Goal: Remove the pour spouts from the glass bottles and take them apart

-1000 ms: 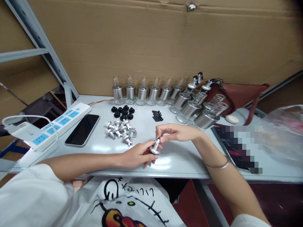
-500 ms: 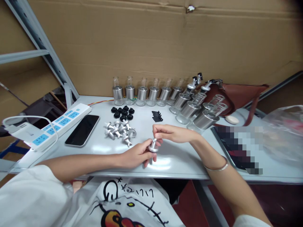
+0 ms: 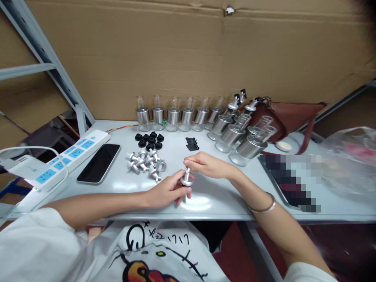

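My left hand (image 3: 166, 191) is closed around a silver metal pourer spout (image 3: 187, 181), its round base down and its narrow tip pointing up. The fingertips of my right hand (image 3: 207, 164) are pinched together right at that tip; anything between them is hidden. To the left of my left hand lies a loose pile of similar silver pourer spouts (image 3: 143, 161). Behind the pile sit several black stoppers (image 3: 142, 143). Small black levers (image 3: 192, 147) lie in a neat group just beyond my right hand.
Glass bottles with steel sleeves (image 3: 173, 116) line the back; some at the right carry pourers (image 3: 234, 105). A phone (image 3: 99, 163) and a power strip (image 3: 73, 153) lie left. Right are a brown bag (image 3: 296, 117), a blurred-out flat item (image 3: 289, 182) and a plastic bag (image 3: 349, 160).
The fingers of my right hand have curled in tighter at the spout's tip. My left hand keeps its hold on the spout. The whole view has shifted slightly.
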Demonstrator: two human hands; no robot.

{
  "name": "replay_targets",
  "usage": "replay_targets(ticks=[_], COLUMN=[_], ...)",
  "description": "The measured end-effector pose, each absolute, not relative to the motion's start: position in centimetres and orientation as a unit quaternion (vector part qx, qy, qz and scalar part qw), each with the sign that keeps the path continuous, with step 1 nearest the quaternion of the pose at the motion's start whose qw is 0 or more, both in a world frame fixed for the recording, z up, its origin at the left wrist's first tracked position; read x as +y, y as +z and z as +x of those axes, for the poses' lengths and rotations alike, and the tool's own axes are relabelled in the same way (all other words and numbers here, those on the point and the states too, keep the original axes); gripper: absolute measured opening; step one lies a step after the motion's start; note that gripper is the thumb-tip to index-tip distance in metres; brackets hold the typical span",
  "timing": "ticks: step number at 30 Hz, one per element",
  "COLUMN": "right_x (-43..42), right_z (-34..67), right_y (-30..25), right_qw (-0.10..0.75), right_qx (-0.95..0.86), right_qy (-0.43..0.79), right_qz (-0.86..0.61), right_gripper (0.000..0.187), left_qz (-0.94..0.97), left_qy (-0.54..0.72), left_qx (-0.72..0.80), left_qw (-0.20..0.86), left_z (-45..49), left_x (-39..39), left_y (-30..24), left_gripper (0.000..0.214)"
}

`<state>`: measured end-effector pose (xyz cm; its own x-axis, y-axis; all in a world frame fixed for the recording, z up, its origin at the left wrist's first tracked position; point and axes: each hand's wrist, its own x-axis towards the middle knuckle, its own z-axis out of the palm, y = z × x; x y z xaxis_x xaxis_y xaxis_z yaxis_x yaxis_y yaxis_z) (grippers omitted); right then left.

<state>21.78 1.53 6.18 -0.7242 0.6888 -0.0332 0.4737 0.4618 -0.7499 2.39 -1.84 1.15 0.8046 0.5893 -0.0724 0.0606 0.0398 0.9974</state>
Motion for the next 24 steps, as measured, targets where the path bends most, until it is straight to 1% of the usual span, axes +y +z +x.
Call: replay_targets(ticks=[2,4,7,9,11,16,18,20,24], right_x=[1.8,2.3,3.2,4.0,4.6,5.9,6.1,6.1,5.9], right_z=[22.0,22.7,24.4,25.7,26.8,27.9,27.8,27.6,27.0], right_y=[6.1,6.2,6.4,6.4,6.1,4.8,4.4,4.3,4.3], right_qw=[0.154,0.184,0.256,0.276,0.252,0.126,0.089,0.069,0.055], right_qx=[-0.824,-0.799,-0.769,-0.764,-0.769,-0.792,-0.794,-0.795,-0.800], right_qy=[0.408,0.433,0.444,0.428,0.405,0.280,0.241,0.226,0.228], right_qz=[-0.362,-0.374,-0.382,-0.397,-0.426,-0.527,-0.551,-0.559,-0.553], right_gripper=[0.055,0.053,0.040,0.033,0.030,0.023,0.020,0.017,0.017], left_qz=[0.664,0.660,0.657,0.657,0.658,0.663,0.665,0.666,0.664], left_qy=[0.197,0.199,0.203,0.202,0.200,0.193,0.191,0.190,0.190], left_qx=[0.249,0.249,0.243,0.241,0.244,0.249,0.252,0.254,0.255], left_qw=[0.677,0.680,0.685,0.685,0.684,0.679,0.676,0.675,0.677], left_z=[2.4,2.4,2.4,2.3,2.3,2.3,2.3,2.3,2.3], left_x=[-1.9,-1.9,-1.9,-1.9,-1.9,-1.9,-2.0,-2.0,-2.0], left_y=[1.2,1.2,1.2,1.2,1.2,1.3,1.4,1.6,1.7], left_gripper=[0.026,0.026,0.025,0.024,0.023,0.022,0.022,0.022,0.022])
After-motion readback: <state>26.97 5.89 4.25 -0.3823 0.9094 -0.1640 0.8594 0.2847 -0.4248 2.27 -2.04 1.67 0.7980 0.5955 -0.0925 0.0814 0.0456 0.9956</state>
